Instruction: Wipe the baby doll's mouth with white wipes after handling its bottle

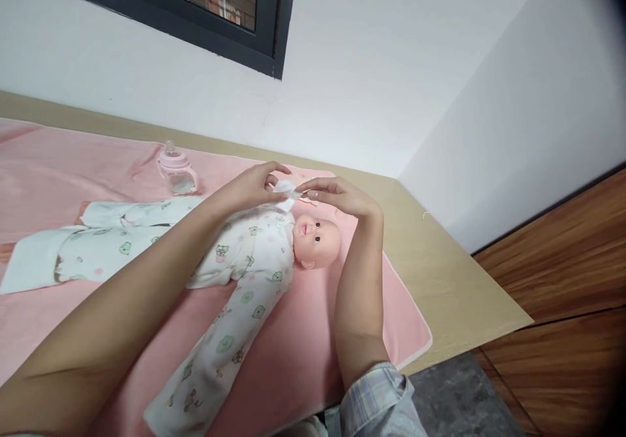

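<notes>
A baby doll [315, 241] in a white printed sleepsuit [244, 261] lies on a pink blanket [303, 359], head to the right. Both my hands hover just above its chest and face. My left hand [254, 186] and my right hand [337, 195] each pinch an end of a small white wipe [287, 192] held between them. My left forearm crosses over the doll's body and hides part of it.
A pink baby bottle [176, 169] stands on the blanket behind the doll. The blanket covers a beige tabletop [454, 280] set against white walls in a corner. A dark-framed window [205, 6] is above. Wooden floor [562, 306] lies to the right.
</notes>
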`<state>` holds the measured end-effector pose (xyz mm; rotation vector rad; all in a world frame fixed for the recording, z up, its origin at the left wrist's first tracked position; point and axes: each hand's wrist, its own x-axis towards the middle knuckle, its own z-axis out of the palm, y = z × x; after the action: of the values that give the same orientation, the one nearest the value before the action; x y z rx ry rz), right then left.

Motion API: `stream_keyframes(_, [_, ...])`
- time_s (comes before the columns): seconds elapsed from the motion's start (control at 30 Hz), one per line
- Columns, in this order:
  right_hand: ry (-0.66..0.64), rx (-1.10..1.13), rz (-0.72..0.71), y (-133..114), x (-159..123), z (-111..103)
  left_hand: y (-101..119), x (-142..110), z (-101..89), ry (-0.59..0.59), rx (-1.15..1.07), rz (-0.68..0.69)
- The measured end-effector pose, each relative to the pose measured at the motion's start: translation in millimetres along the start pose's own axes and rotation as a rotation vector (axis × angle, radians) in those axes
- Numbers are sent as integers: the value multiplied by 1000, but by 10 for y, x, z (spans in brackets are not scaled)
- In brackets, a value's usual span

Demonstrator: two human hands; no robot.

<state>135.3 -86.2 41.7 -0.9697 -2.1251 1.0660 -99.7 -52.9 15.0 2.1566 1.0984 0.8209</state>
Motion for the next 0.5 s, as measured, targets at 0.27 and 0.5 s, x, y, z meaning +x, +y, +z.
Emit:
stream_keyframes(0.27, [478,318,69,647,142,-194,-165,-38,-302,165,-158,-24])
stream_keyframes(0.5, [668,628,201,1287,237,-192,-174,-158,-592,263,-109,-81])
